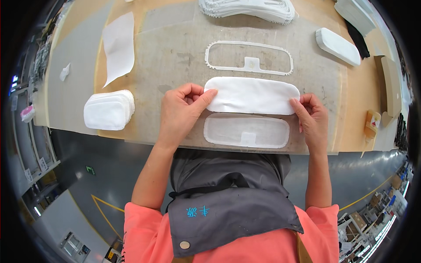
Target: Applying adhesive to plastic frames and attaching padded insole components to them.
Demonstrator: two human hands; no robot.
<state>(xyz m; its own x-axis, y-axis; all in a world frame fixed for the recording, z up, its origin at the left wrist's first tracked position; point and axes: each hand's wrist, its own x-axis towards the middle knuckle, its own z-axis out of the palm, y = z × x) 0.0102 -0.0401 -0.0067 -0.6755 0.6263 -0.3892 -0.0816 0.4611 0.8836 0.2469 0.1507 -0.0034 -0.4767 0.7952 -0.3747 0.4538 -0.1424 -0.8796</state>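
Left grip: my left hand (182, 111) pinches the left end of the white pad (252, 95), thumb on top, fingers curled under
Right grip: my right hand (312, 116) pinches the pad's right end between thumb and fingertips
Pad: a long oval with rounded ends, held level just above the table (175, 57), stretched between my two hands
Below it: a mesh-faced oval piece (247, 130) lies flat near the table's front edge, just beside the pad
Above it: an empty oval frame (249, 57) with a small tab, lying flat
Farther back: a stack of white ovals (247, 9)
Left: a pile of white pads (108, 109); beyond it a loose white sheet (118, 46)
Right: one white block (337, 46), well apart
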